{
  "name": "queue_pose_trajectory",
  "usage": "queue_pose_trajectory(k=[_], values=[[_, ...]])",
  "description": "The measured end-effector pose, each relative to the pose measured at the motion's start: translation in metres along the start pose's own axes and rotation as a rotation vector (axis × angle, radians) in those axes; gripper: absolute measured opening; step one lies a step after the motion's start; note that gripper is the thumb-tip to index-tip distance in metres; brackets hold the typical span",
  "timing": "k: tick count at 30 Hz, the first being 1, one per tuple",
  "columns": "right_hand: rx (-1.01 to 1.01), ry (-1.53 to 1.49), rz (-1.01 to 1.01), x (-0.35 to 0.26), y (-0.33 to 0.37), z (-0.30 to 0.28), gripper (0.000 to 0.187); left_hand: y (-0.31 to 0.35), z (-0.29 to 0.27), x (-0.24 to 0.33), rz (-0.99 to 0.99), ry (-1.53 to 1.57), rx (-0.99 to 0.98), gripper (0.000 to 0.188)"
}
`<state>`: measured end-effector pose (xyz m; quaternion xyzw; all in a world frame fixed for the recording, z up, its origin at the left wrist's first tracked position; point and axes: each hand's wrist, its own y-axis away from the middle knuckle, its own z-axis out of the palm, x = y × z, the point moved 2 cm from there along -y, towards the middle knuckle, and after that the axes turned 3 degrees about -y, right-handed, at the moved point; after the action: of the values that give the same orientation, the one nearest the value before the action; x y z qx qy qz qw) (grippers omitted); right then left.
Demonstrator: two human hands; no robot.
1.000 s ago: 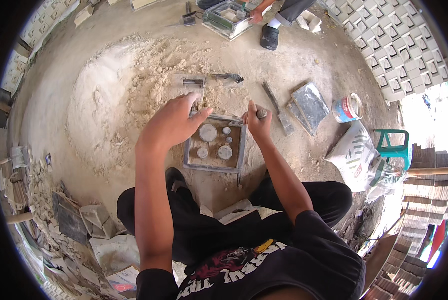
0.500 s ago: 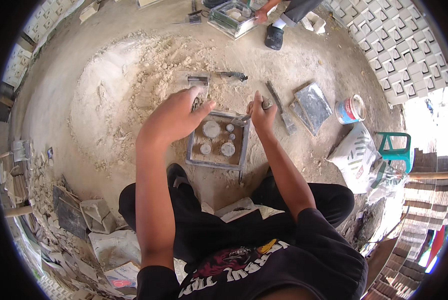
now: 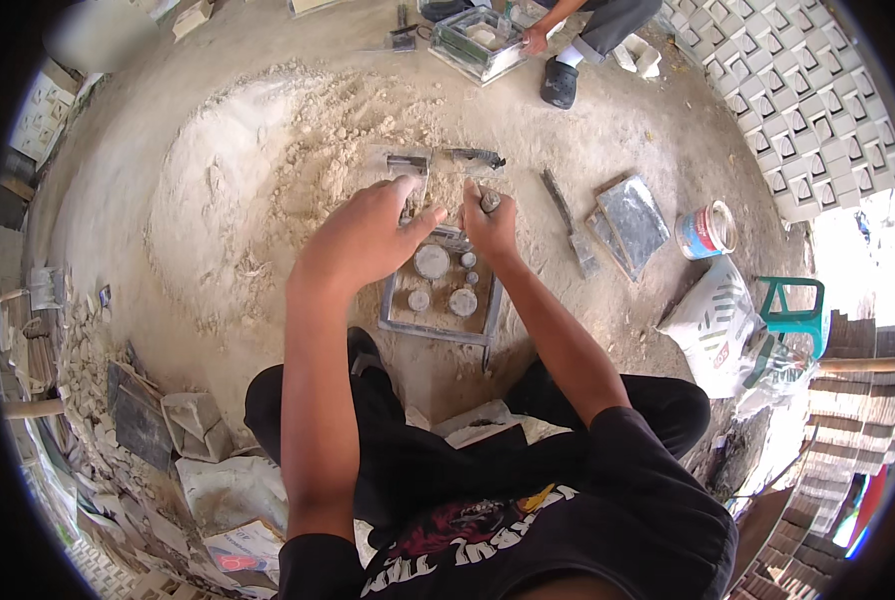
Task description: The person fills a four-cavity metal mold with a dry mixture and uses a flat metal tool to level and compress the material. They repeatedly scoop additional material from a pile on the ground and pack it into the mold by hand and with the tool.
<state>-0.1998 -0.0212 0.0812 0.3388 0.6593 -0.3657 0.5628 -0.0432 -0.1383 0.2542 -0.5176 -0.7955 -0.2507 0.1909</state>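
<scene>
On the ground before me lies a square grey frame (image 3: 436, 333), packed with brown sandy material. Several round pale discs (image 3: 432, 262) of different sizes show in its surface. My right hand (image 3: 490, 225) is closed round the handle of a small hand tool (image 3: 490, 199) at the frame's far side; its working end is hidden. My left hand (image 3: 368, 235) hovers over the far left corner, thumb apart from the bent fingers, which are partly out of sight. A flat plate with a dark slot (image 3: 408, 163) and a dark brush-like tool (image 3: 479, 158) lie just beyond.
Loose sand (image 3: 268, 150) is heaped at left. A flat brush (image 3: 576, 240), grey boards (image 3: 630, 222), a tin (image 3: 706, 231), a white sack (image 3: 713, 325) and a green stool (image 3: 796, 315) stand right. Across from me, another person's hand (image 3: 536, 40) touches a similar frame (image 3: 478, 45).
My right hand has moved left along the frame's far side, closer to my left hand. My left hand keeps about the same place. A blurred grey shape has come in at the upper left.
</scene>
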Motion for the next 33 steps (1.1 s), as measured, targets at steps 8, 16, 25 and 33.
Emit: queue_pose_trajectory(k=[8, 16, 25, 33], values=[[-0.008, 0.160, 0.059, -0.006, -0.015, 0.005, 0.058, 0.007, -0.004, -0.004, -0.005, 0.045, 0.033, 0.057], [0.073, 0.284, -0.026, 0.002, 0.012, 0.006, 0.053, 0.005, -0.006, -0.002, -0.004, 0.052, 0.010, 0.062], [0.032, 0.218, 0.137, 0.014, 0.032, -0.003, 0.054, 0.009, -0.007, -0.003, -0.025, 0.043, -0.028, 0.064], [-0.075, 0.191, 0.124, 0.006, 0.046, -0.011, 0.048, 0.010, -0.004, -0.005, -0.036, 0.001, -0.018, 0.061]])
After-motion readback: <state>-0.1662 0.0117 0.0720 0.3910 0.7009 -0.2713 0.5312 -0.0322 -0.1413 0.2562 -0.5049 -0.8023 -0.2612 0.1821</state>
